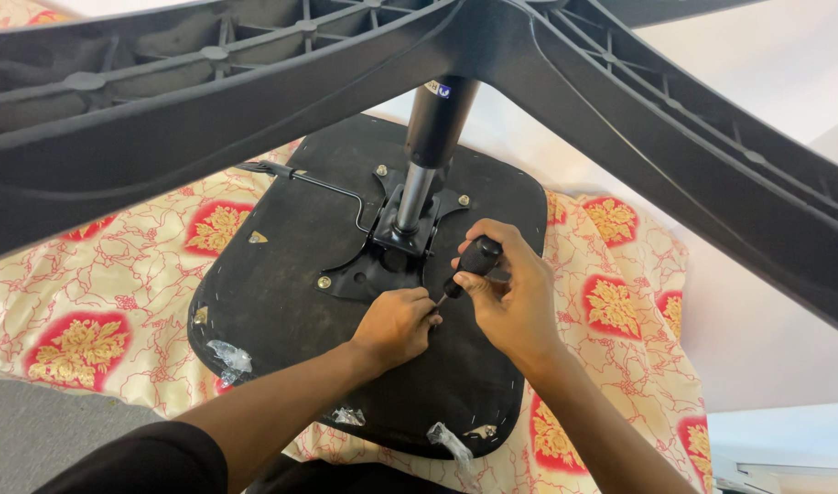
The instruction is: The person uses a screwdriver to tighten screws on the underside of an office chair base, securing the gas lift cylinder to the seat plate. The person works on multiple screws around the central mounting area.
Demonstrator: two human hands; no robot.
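**Black seat underside, two hands at the mounting plate**

Black fabric covers the underside of an upturned chair seat (281, 284), which lies on a cream cloth with red and gold flower squares (98, 302). A black metal mounting plate (368, 270) sits in the middle of the seat, with a gas column (428, 146) rising from it to the ribbed plastic star base (254, 82) that fills the top of the view. A thin bent lever (332, 187) runs out from the plate to the left.

The right hand (515, 302) is clamped around the black handle of a screwdriver (474, 261), its tip angled down toward the near edge of the plate. The left hand (396, 325) rests on the seat just beside that tip, fingers curled together and pinched at the shaft's lower end. Brass-coloured bolts (324, 282) show at the plate's corners. Scraps of clear plastic wrap (228, 359) cling to the seat's near rim.
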